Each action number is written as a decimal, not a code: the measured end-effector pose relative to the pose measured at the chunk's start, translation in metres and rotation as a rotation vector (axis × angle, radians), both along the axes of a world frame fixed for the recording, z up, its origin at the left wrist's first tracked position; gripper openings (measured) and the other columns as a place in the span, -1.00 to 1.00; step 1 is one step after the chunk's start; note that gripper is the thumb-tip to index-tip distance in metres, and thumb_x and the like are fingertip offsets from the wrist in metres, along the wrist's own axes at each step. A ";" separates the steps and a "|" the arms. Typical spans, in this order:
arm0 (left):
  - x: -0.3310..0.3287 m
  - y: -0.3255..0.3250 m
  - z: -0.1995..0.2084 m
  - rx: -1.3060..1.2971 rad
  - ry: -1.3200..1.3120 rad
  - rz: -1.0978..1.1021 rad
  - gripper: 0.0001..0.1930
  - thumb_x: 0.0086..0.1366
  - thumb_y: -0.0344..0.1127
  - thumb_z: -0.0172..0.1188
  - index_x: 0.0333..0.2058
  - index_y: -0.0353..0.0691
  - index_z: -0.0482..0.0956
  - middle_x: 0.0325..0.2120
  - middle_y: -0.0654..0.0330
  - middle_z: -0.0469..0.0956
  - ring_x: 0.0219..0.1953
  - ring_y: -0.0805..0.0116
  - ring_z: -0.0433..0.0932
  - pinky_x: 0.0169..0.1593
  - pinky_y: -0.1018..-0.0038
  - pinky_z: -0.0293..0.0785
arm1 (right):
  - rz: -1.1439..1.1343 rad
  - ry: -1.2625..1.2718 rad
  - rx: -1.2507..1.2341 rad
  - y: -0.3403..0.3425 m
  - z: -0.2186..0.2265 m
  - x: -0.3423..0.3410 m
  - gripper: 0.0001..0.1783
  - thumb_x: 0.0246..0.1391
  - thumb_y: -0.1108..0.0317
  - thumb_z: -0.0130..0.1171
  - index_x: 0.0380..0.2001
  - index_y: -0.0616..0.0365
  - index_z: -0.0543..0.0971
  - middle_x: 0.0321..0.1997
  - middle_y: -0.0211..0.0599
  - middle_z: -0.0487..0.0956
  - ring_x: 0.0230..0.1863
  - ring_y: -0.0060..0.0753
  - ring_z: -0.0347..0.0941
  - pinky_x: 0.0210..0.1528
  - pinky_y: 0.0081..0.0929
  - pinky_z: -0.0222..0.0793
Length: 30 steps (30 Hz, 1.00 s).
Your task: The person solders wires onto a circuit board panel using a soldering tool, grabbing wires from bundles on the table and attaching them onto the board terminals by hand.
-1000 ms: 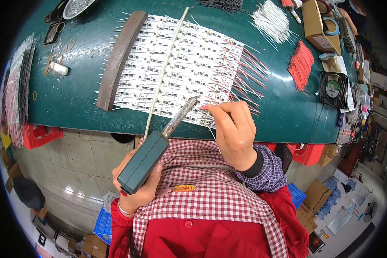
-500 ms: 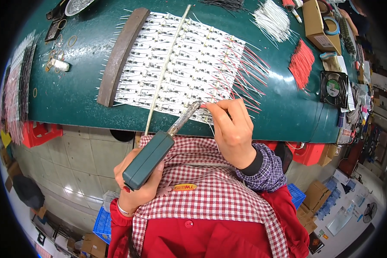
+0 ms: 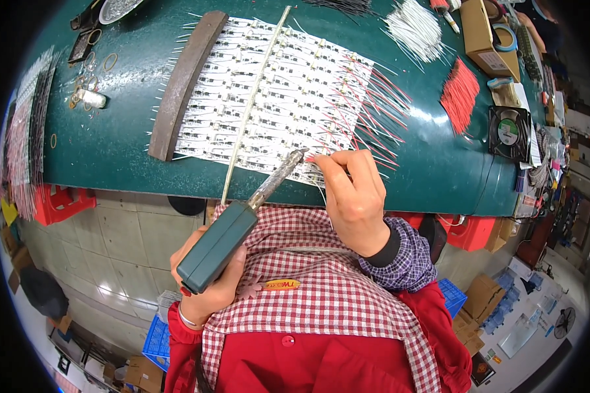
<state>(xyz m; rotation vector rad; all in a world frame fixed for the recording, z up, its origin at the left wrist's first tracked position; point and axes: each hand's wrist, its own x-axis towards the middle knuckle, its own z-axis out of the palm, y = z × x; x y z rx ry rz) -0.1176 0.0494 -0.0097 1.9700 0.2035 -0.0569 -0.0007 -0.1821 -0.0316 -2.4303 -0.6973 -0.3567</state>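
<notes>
My left hand (image 3: 211, 265) is closed around the dark green handle of a soldering iron (image 3: 219, 243). Its metal barrel slants up and right, with the tip over the near edge of a white sheet of small circuit boards (image 3: 269, 98). Just right of that tip, my right hand (image 3: 355, 196) is pinched on a thin pale wire (image 3: 322, 194), part of which hangs below the fingers. What lies between the fingertips is mostly hidden. Red and white wires (image 3: 380, 114) stick out from the right side of the sheet.
A dark bar (image 3: 189, 88) weighs down the sheet's left side, and a pale strip (image 3: 255, 92) crosses it. Beyond lie bundles of white wires (image 3: 414, 31) and red wires (image 3: 460, 98). A small fan (image 3: 509, 134) stands at right. Rubber bands (image 3: 110, 62) lie at left.
The soldering iron's handle has shifted slightly down and left with my left hand. Its tip has lifted a little away from the right fingertips. My right hand has hardly moved.
</notes>
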 end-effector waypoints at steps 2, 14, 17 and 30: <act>-0.001 0.001 0.001 -0.009 0.053 0.017 -0.76 0.04 -0.54 0.36 -0.26 -0.44 0.68 -0.37 -0.05 0.64 -0.42 0.14 0.68 -0.36 0.41 0.57 | -0.002 0.003 -0.003 0.000 0.000 0.000 -0.65 -0.16 0.68 0.25 -0.20 0.33 0.60 -0.30 -0.20 0.46 -0.32 -0.23 0.40 -0.34 -0.37 0.39; -0.007 0.002 0.000 -0.015 0.020 0.015 -0.74 0.06 -0.55 0.37 -0.22 -0.48 0.67 -0.30 -0.11 0.66 -0.34 0.10 0.72 -0.27 0.39 0.61 | 0.035 -0.022 0.033 -0.002 0.001 -0.007 -0.63 -0.19 0.66 0.24 -0.19 0.35 0.62 -0.31 -0.20 0.49 -0.28 -0.19 0.43 -0.30 -0.34 0.41; -0.009 0.001 0.000 0.003 -0.003 0.000 -0.74 0.06 -0.55 0.37 -0.22 -0.49 0.67 -0.29 -0.11 0.66 -0.33 0.12 0.72 -0.27 0.40 0.61 | 0.027 -0.020 0.042 -0.003 0.001 -0.011 -0.62 -0.20 0.67 0.23 -0.19 0.34 0.63 -0.32 -0.22 0.50 -0.29 -0.20 0.43 -0.30 -0.35 0.42; -0.005 0.002 0.006 0.042 -0.050 -0.074 -0.76 0.05 -0.56 0.37 -0.25 -0.47 0.67 -0.30 -0.07 0.66 -0.33 0.15 0.71 -0.26 0.39 0.62 | 0.011 0.003 0.006 -0.002 0.001 -0.014 -0.63 -0.19 0.67 0.25 -0.19 0.30 0.65 -0.32 -0.25 0.50 -0.31 -0.25 0.42 -0.33 -0.39 0.43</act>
